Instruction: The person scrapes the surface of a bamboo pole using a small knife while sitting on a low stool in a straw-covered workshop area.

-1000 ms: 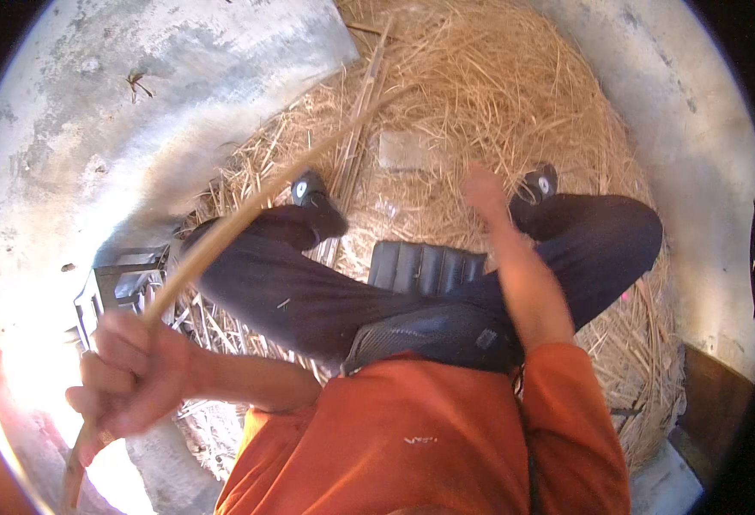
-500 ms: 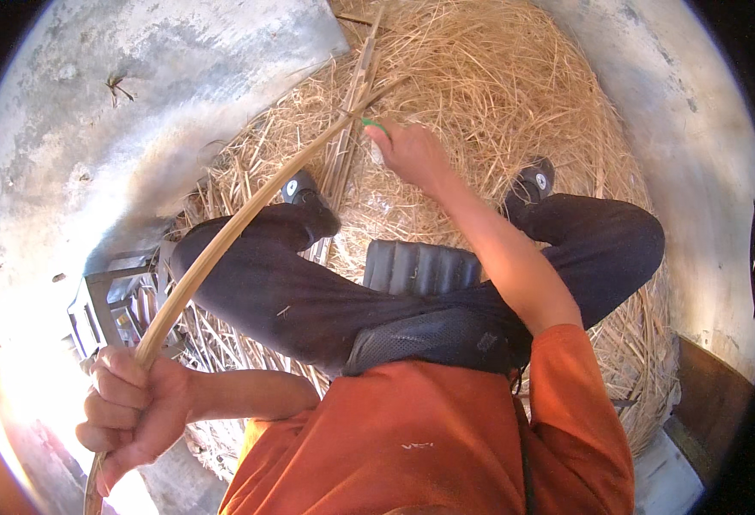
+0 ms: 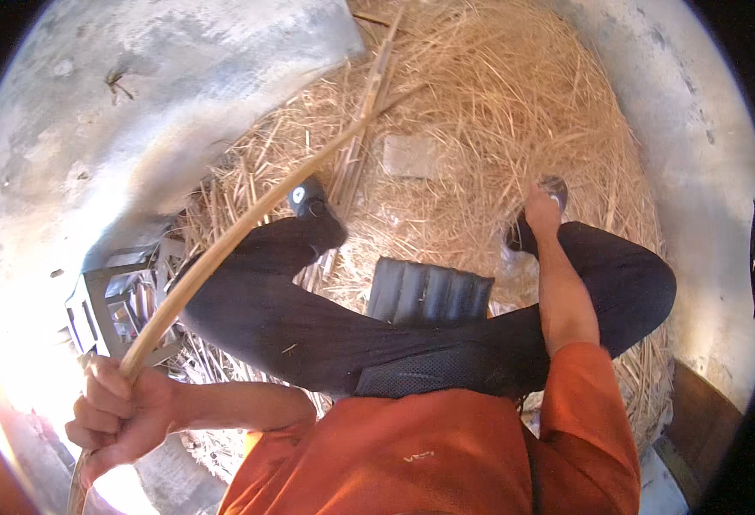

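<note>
A long, pale, bent bamboo strip (image 3: 223, 249) runs from the lower left up to the shavings at the far middle. Its near part is in my left hand (image 3: 120, 416), the fingers closed round it in a fist. Beyond the hand, a short end of the strip points down toward the lower edge. My right hand (image 3: 544, 211) is off the strip, low beside my right shoe (image 3: 554, 185). Its fingers look curled but are partly hidden and blurred, and what they hold does not show clearly.
Loose straw-coloured shavings (image 3: 498, 94) cover the floor. Long split strips (image 3: 362, 142) lie near my left shoe (image 3: 307, 197). A pale flat block (image 3: 409, 157) sits among the shavings. A dark ridged pad (image 3: 429, 292) lies between my legs. A small frame-like stand (image 3: 107, 300) is at left, by the wall.
My right hand has left the strip's far part and moved right and nearer, to my right shoe. The green thing seen in it before no longer shows. The left hand still grips the strip.
</note>
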Demonstrator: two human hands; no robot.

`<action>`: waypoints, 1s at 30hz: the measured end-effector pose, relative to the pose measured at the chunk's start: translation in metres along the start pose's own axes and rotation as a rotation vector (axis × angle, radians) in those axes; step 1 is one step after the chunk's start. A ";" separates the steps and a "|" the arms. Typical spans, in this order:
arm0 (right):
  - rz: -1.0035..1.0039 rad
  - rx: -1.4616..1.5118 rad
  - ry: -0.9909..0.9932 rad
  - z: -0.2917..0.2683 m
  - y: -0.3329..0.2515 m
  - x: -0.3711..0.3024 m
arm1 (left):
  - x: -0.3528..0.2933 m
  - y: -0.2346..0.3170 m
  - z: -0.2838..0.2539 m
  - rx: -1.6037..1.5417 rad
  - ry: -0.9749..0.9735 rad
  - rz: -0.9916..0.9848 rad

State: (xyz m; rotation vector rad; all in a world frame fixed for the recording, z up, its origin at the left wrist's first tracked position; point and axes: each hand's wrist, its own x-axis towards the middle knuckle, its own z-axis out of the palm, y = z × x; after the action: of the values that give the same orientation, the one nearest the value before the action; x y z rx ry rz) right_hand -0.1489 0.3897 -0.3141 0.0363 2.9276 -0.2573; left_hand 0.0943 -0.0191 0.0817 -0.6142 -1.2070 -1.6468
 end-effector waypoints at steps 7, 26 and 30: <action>-0.525 0.605 0.150 -0.082 -0.157 -0.027 | 0.011 0.003 -0.004 0.140 0.044 -0.085; -0.644 0.162 0.119 -0.083 -0.201 0.031 | 0.014 -0.004 -0.008 0.148 -0.364 -0.066; -0.575 0.158 0.103 -0.034 -0.182 0.064 | 0.023 -0.006 -0.011 0.132 -0.457 -0.175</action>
State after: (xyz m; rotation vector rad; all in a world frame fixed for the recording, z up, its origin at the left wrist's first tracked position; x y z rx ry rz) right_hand -0.2258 0.2166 -0.2630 -0.7949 2.9395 -0.5834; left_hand 0.0810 -0.0376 0.0935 -0.8505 -1.7262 -1.5998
